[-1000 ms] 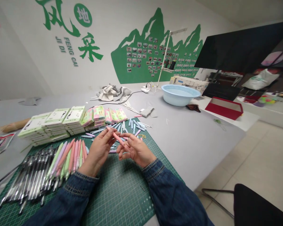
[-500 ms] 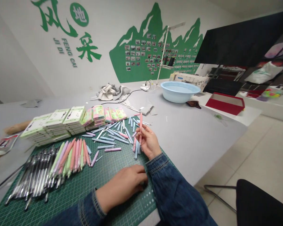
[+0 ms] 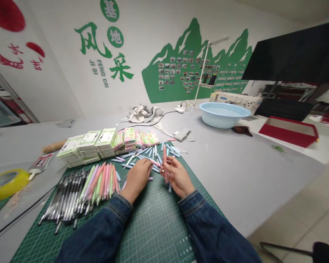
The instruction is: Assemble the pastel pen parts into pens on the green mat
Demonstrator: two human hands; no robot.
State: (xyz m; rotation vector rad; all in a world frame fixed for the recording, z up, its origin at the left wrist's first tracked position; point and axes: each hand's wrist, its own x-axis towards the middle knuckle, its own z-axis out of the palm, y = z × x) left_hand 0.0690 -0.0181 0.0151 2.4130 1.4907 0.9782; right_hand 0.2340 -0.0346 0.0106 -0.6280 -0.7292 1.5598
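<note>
My right hand is closed round a coral-pink pen barrel, held nearly upright above the right part of the green cutting mat. My left hand reaches over the loose pen parts, knuckles up, its fingertips by a pink pen part; the fingers are mostly hidden, and I cannot see whether they grip it. Light-blue pen barrels and white refills lie scattered beyond both hands. To the left, a row of coloured pens lies beside clear pens with black parts.
Stacked white-green boxes and small pink-green boxes line the mat's far edge. Yellow tape lies at the left. Farther back are a blue basin, crumpled cloth and a red box on the right.
My left hand has moved from the front of the mat forward and left to the loose pen parts. My right hand still holds the coral-pink barrel. The view has turned left.
</note>
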